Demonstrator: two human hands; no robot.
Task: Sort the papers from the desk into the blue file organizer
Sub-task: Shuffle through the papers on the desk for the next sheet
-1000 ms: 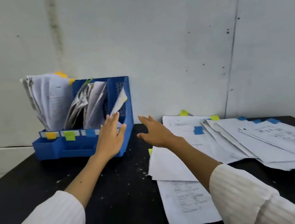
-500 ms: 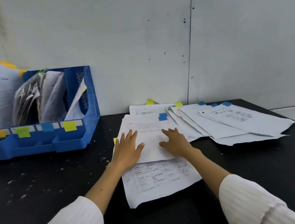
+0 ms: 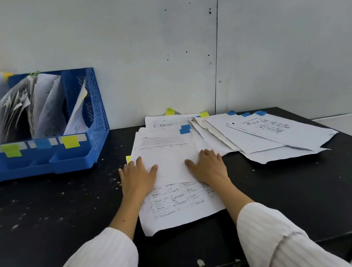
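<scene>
The fingers of my left hand [image 3: 136,177] lie flat and a little spread on the left edge of the top sheet [image 3: 169,157], with the thumb pointing to the middle of the page. My right hand [image 3: 209,166] lies the same way on the right side of this sheet, fingers straight and close together, thumb turned inward. Both palms press down; neither hand pinches anything.

Under the top sheet lies a sheet with a handwritten table [image 3: 180,203], which sticks out toward me between my wrists. More papers [image 3: 268,134] are spread like a fan to the right, overlapping each other, with blue tabs [image 3: 260,113] and yellow tabs [image 3: 204,114] on their far edges. All of them rest on the black desk [image 3: 47,219], which has many small white specks.

The blue file organizer [image 3: 93,131] stands at the far left of the desk against the white wall [image 3: 158,45], well apart from my hands. Its compartments already hold upright, curled papers, and coloured labels [image 3: 71,141] sit along its front.
</scene>
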